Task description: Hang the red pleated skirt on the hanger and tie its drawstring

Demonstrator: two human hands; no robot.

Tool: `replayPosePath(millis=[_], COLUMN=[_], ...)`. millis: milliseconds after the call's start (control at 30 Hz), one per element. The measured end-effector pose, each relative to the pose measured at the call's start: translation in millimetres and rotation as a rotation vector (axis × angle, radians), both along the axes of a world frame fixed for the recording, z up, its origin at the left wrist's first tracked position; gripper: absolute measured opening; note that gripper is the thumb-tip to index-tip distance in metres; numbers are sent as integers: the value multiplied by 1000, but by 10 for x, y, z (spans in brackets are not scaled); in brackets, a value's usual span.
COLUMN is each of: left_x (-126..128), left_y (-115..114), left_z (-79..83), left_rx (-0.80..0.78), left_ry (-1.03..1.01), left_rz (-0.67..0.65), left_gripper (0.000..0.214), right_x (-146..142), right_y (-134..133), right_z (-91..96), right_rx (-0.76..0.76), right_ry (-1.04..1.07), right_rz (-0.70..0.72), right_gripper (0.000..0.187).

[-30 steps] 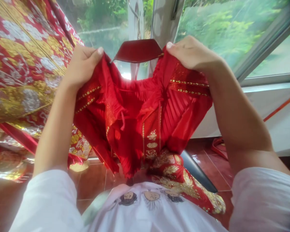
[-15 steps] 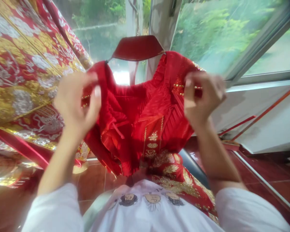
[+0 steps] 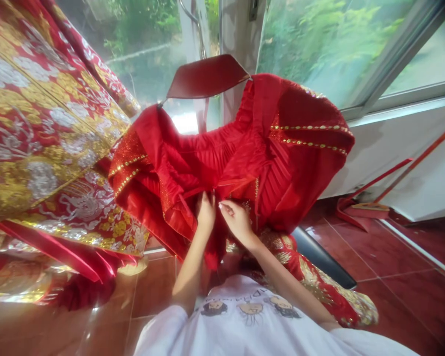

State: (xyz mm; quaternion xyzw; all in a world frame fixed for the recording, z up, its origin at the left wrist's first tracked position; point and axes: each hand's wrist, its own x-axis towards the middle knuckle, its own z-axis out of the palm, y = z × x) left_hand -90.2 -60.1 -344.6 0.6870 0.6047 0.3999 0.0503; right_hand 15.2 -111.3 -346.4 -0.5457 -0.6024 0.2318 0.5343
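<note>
A red garment (image 3: 222,143) with gathered elastic edges, pleated cloth and gold-beaded trim is spread in front of me. It hangs below a dark red panel (image 3: 207,79) with metal ends. At its middle, my left hand (image 3: 206,213) is closed, fingertips pinching the garment's front edge. Just right of it and apart from it, my right hand (image 3: 236,220) has its fingers curled in against the thumb; whatever it may hold is too small to make out. Red cloth with gold embroidery (image 3: 311,277) trails below toward the right.
A red, gold and silver brocade cloth (image 3: 59,118) hangs at the left, with a pink-red ribbon (image 3: 55,247) below. Windows (image 3: 319,49) stand behind. A dustpan (image 3: 367,210) lies by the right wall. A black bar-like piece (image 3: 324,259) rises beside the garment over red floor tiles (image 3: 404,296).
Both hands have left the garment's two shoulder-like sides and come down and together at its middle. The beaded sides now spread wider, uncovered.
</note>
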Motion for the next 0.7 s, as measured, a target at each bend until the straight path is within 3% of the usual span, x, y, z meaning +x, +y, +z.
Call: replayPosePath(millis=[100,200,367,500,700], left_x=[7,-1,-49,-55,1], left_y=[-78,-368,-846,-943,-962], left_z=[-90,-323,-642,-690,-657], left_rx=[-61,-98,-93,-49,-38], left_ry=[-14,-48,-172,-246,-327], left_rz=[-52,-74,-60,-38,-61], left_gripper=[18,15,10,14,13], right_x=[-64,-82,-34,-3,43], right_y=[9,-37,-300,-483,-528], right_z=[-49,-68,-66,-53,-38], right_rx=[-35,-119,-278,-347,-331], right_ry=[14,-43,-166,-182,-163], right_rz=[-31,-58,88,110,108], right_gripper=[33,32,25,17,22])
